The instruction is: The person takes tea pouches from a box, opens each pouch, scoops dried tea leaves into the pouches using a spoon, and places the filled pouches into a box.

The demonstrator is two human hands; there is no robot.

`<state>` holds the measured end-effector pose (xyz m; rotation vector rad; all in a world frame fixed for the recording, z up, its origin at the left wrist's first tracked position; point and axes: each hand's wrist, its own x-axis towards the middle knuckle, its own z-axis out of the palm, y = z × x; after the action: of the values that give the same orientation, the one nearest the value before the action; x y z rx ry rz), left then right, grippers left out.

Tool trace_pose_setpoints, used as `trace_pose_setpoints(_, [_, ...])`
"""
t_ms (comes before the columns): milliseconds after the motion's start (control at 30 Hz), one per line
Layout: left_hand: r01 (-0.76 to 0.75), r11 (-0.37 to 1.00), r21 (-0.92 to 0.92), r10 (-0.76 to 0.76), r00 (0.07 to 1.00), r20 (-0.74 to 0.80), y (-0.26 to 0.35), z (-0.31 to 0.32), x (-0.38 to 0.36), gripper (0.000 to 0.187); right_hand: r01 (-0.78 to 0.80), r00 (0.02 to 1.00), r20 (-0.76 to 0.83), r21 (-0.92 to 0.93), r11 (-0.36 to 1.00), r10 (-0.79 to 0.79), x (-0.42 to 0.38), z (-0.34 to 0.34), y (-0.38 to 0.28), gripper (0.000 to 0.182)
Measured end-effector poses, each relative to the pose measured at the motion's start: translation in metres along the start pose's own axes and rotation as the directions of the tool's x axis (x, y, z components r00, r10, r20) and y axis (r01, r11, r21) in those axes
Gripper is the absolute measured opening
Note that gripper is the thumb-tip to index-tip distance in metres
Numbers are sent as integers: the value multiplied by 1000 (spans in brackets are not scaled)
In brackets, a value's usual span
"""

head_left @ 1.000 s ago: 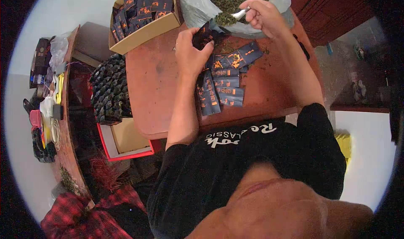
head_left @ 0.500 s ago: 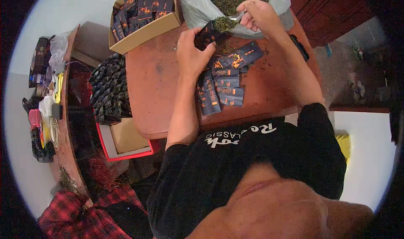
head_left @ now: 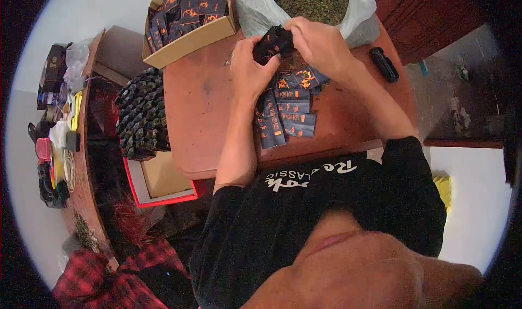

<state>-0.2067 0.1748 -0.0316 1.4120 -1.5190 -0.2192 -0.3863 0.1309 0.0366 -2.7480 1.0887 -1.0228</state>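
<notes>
My left hand [head_left: 250, 70] is closed around a dark tea packet [head_left: 269, 45] with orange print, held tilted above the table. My right hand [head_left: 321, 42] is closed at the packet's open end. The metal spoon it held a moment earlier is hidden now, behind the fingers or inside the packet. Below both hands, several flat black packets [head_left: 285, 113] with orange print lie overlapping. Just beyond my right hand stands a clear plastic bag [head_left: 361, 15], open at the top, with loose dried green leaves [head_left: 312, 2] in it.
A cardboard box [head_left: 190, 45] full of black packets stands at the table's far left. A black object [head_left: 384, 64] lies near the right edge of the brown table [head_left: 196, 119]. Left of the table are a stack of dark packets [head_left: 141, 116] and a red-edged box [head_left: 163, 200].
My right hand has moved left and down to the packet's mouth; the leaf-filled spoon has gone out of sight. My left hand stays nearly in place with the packet.
</notes>
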Motion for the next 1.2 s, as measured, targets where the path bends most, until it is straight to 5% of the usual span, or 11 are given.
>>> trace_pose_setpoints(300, [3,998,-68,-6,999,-48,-3,3,1,44,134,988,-88,68,989,-128,-10,-10,-3,21])
trace_pose_setpoints(600, [-6,996,-87,2,999,-49,-7,3,0,45,-237,925,-175,427,873,337,-1,-45,6,19])
trace_pose_setpoints(733, [5,999,-53,-8,998,-57,-8,2,0,45,-304,903,-226,266,915,366,3,-38,65,23])
trace_pose_setpoints(833, [14,997,-74,-18,998,-61,-10,4,0,45,-196,969,-192,-197,961,158,-3,-27,104,21])
trace_pose_setpoints(900, [11,997,-78,-16,998,-64,-11,5,0,44,-167,982,-130,-296,941,134,-9,-14,116,23])
trace_pose_setpoints(1000, [25,998,-59,-29,998,-58,-7,3,0,44,-376,925,-36,60,924,379,-12,2,115,29])
trace_pose_setpoints(1067, [14,999,-43,-16,999,-46,-8,4,1,44,-531,829,74,415,738,555,-7,14,107,28])
trace_pose_setpoints(1200, [42,998,-45,-44,998,-35,-9,4,1,45,-547,781,102,587,596,617,0,24,96,29])
